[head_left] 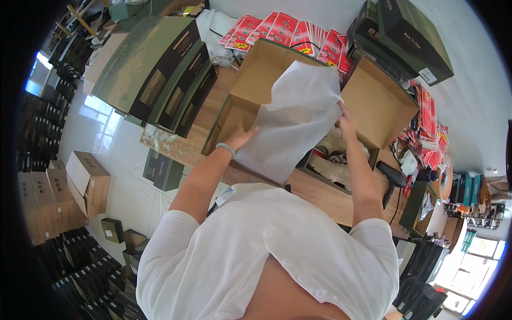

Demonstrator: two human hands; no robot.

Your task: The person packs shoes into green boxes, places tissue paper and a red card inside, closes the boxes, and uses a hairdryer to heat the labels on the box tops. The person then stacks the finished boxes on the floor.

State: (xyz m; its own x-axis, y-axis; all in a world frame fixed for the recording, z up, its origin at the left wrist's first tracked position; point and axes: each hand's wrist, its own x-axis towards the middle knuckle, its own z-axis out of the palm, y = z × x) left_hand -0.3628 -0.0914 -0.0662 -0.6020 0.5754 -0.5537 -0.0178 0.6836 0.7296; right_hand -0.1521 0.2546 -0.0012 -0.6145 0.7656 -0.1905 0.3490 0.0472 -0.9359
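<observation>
A large sheet of thin white tissue paper (292, 114) spreads across an open shoe box (256, 69) with a brown inside. My right hand (345, 120) pinches the sheet's right edge and holds it up. My left hand (241, 137) lies against its left edge, thumb and fingers apart, fingertips touching the paper. Beneath my right forearm, a pair of beige lace-up shoes (337, 173) lies in a second open box (385, 101). The paper and my forearm hide part of the shoes.
Dark green shoe boxes (160, 80) are stacked at the left of the wooden table (341, 200); more boxes (397, 37) stand at the back right. Red printed cards (280, 26) lie along the back. A black hair dryer (392, 178) rests at the right. Brown cartons (88, 184) stand on the floor.
</observation>
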